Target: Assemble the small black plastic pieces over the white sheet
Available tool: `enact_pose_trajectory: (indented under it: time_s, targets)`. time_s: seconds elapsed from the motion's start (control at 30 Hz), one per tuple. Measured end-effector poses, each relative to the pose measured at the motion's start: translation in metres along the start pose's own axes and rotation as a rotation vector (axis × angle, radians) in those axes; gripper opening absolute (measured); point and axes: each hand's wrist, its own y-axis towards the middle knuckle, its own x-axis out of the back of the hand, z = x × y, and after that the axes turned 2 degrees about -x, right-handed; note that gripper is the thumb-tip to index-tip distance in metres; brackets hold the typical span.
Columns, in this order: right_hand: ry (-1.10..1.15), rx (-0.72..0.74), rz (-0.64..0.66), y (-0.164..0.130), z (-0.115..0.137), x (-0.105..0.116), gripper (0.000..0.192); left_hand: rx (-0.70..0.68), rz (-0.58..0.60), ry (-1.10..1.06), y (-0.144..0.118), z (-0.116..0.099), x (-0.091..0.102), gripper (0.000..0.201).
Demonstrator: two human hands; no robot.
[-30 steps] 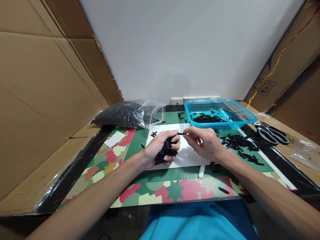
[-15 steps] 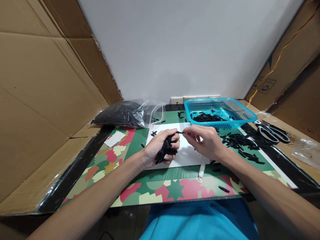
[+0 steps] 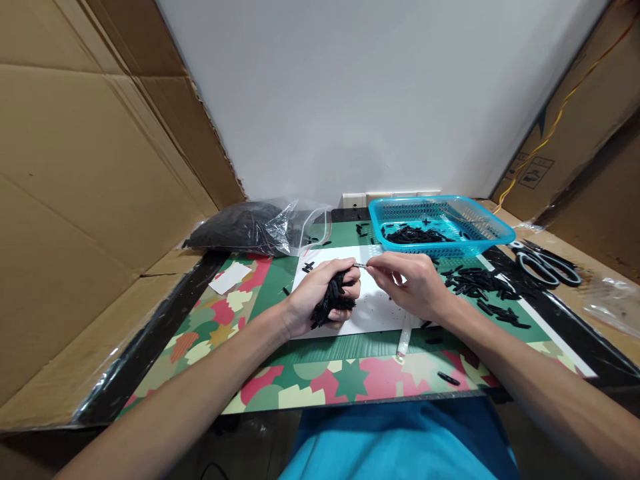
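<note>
My left hand (image 3: 320, 293) is closed around a bundle of small black sticks (image 3: 331, 303), held just above a white sheet (image 3: 375, 310) on the table. My right hand (image 3: 413, 283) pinches a single black stick (image 3: 360, 265) by its end, its other end at my left fingertips. Both hands meet over the sheet. Loose black sticks (image 3: 480, 287) lie scattered to the right of my right hand.
A blue plastic basket (image 3: 493, 233) with black sticks stands at the back right. A clear bag of black pieces (image 3: 250, 230) lies back left. Scissors (image 3: 547, 267) rest at the far right. A white card (image 3: 229, 278) lies on the patterned mat (image 3: 320, 387). Cardboard walls flank both sides.
Both hands stay nearly in place; my right hand has shifted a little upward, still pinching the single stick at my left fingertips.
</note>
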Motion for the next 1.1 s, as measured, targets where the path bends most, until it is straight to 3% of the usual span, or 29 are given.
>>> enact_pose_trajectory:
  time_s: [0.4, 1.1]
  targets:
    - [0.015, 0.029, -0.049, 0.0002, -0.0012, -0.0009, 0.012, -0.012, 0.007, 0.011, 0.0001, 0.0001, -0.0009, 0.041]
    - [0.042, -0.003, -0.016, 0.0002, -0.0006, -0.0002, 0.012, -0.065, 0.003, 0.001, 0.0021, 0.0027, -0.0013, 0.041]
